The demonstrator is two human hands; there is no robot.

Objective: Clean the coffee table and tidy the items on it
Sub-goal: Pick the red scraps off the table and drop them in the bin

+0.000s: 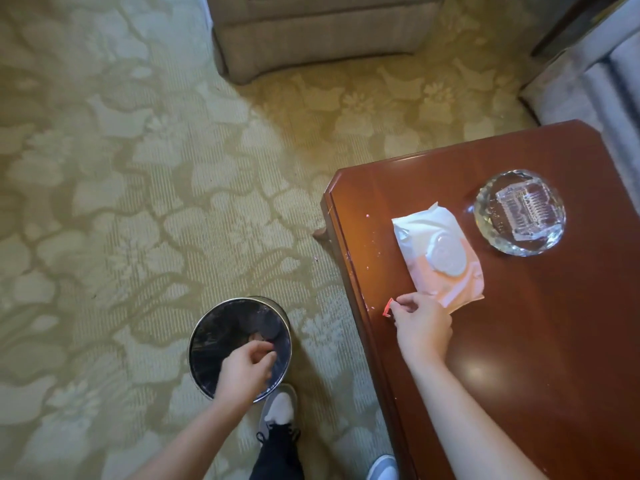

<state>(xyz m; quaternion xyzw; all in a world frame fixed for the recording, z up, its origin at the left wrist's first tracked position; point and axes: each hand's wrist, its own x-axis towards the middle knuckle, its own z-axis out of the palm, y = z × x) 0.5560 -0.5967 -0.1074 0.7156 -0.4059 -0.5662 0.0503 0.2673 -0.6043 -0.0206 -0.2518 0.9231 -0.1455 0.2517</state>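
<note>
my right hand [423, 327] pinched a red scrap [388, 308] at the table [519, 341] edge; my left hand [244, 370] hovered half-curled over the bin [239, 344], grip unclear. i'd carry the scrap level to the bin.

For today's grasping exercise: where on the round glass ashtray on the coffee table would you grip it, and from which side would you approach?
Grip the glass ashtray by its thick faceted rim, fingers on opposite sides, coming straight down from above. It sits flat and low on the coffee table, so nothing offers a hold from the side. The wipes pack lies apart to its left, leaving room for fingers.
</note>
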